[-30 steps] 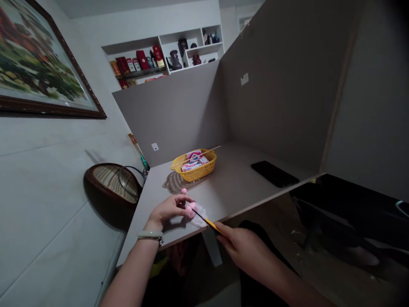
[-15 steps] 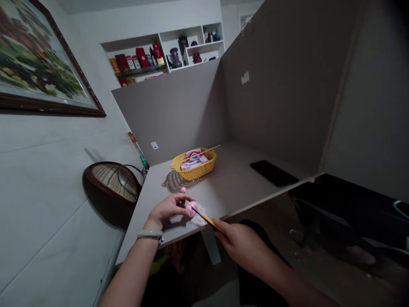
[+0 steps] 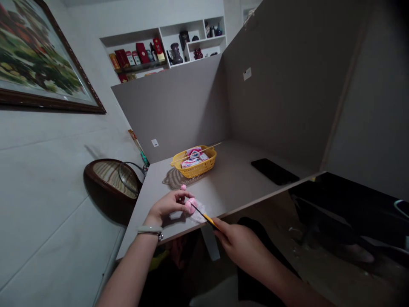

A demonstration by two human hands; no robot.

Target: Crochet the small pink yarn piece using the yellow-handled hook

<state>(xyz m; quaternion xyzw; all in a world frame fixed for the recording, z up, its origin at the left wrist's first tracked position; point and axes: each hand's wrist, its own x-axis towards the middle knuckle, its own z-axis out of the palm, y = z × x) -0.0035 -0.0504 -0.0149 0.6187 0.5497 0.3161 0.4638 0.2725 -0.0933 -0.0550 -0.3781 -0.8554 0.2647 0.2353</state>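
Our head is tipping slightly since the last frame, so the wall shelves and the yellow basket are riding a little higher in view, while our hands are staying close to where they were. Our left hand is resting near the front edge of the table, its fingers half curled and pressing over a soft-looking pink lump; we seem to be pinning it this way so that it cannot roll. That lump is sitting under the fingertips, on a crumpled translucent sheet, which looks to be keeping it off the bare board. Our right hand is closed in a pencil grip around a slim tool with a yellow handle and a black shaft, angled in past the table's front edge so that its tip is reaching the lump's right side, touching it or just beside it; we cannot tell which. A small pink ball is sitting just beyond our left fingers. Toward the back corner, the basket is holding printed boxes with a thin skewer lying across them, a lacy mat is spreading beside it, and a black phone is lying near the right edge.
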